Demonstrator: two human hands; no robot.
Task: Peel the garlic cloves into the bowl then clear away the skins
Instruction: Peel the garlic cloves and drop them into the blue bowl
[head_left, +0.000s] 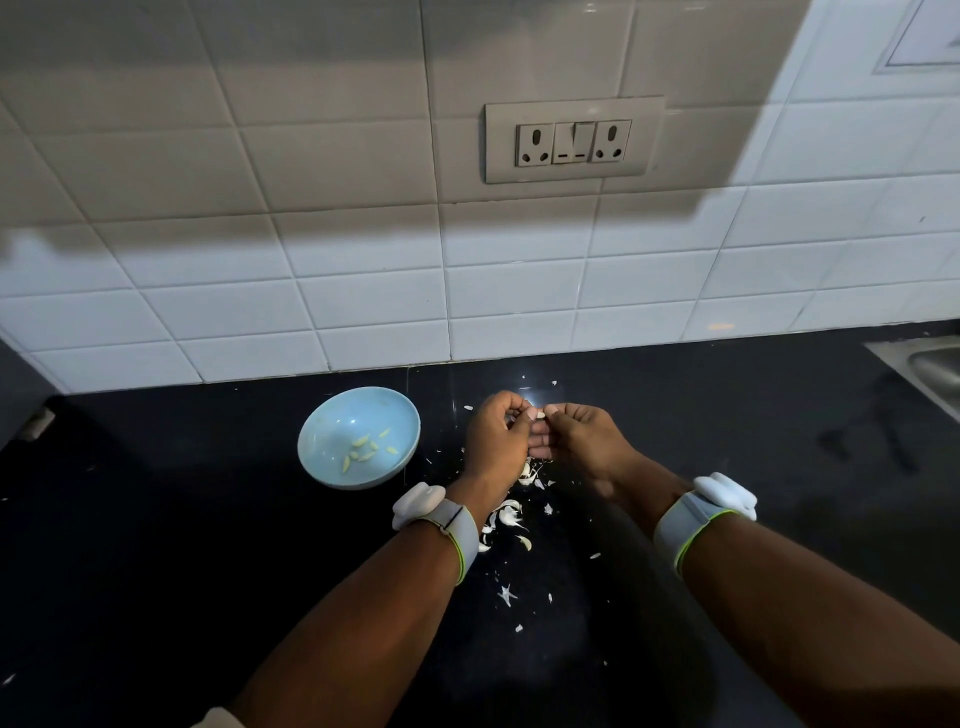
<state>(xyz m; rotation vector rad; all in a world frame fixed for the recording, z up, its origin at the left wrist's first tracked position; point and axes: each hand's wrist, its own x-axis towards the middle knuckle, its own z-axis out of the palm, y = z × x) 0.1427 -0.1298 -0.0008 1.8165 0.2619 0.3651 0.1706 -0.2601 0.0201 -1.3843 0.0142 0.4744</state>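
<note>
your left hand (496, 441) and right hand (582, 436) pinch one garlic clove (539, 414) | right of bowl (332, 415) | skins (511, 512) beside bowl

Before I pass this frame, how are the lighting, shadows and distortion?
Head view: dim overall; a large shadow darkens the upper tiled wall; a small glare spot on the black counter just beyond the hands; wide-angle bending curves the tile lines; bowl and garlic skins stay legible.
</note>
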